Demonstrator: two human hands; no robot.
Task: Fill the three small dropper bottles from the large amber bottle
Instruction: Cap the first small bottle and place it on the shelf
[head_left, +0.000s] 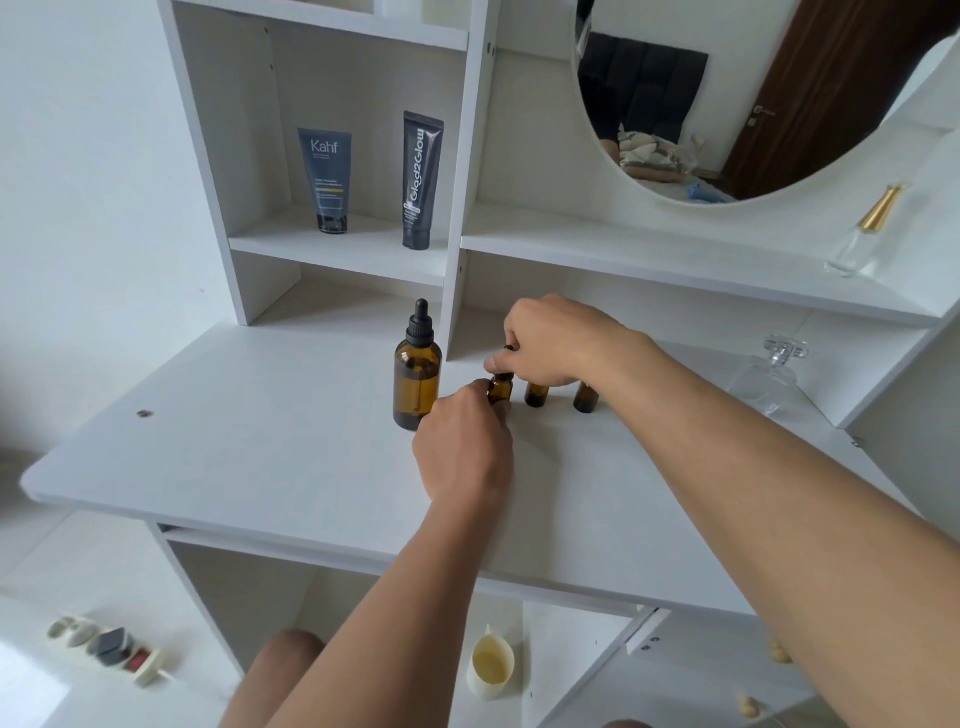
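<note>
On the floor at your far left lies a power strip (104, 649). Up on the shelf (291, 244) two tubes stand on their caps: a grey tube (326, 179) and, to its right, a black tube (422, 179).

Below them, on the white tabletop (260, 441), the big brown bottle (415, 382) stands upright with its black dropper cap on. How full it is, you cannot tell from here.

Just right of it comes your left hand (462, 457). Its fingers (475, 387) are curled round the lower part of the first small bottle (500, 388), which stands on the tabletop. Whether that hand also touches the big brown bottle is not clear.

Your right hand (556, 343) reaches over from above. Its thumb and fingers (493, 362) are closed in a pinch on the cap of that same first small bottle — so both hands hold one bottle.

The second small bottle (536, 395) and the third small bottle (586, 399) stand upright in a row to the right, their tops hidden under your right hand and wrist.

Further right a clear glass bottle (769, 379) sits on the tabletop, and a gold-capped bottle (865, 234) stands on the ledge above — near the round mirror (727, 130).
</note>
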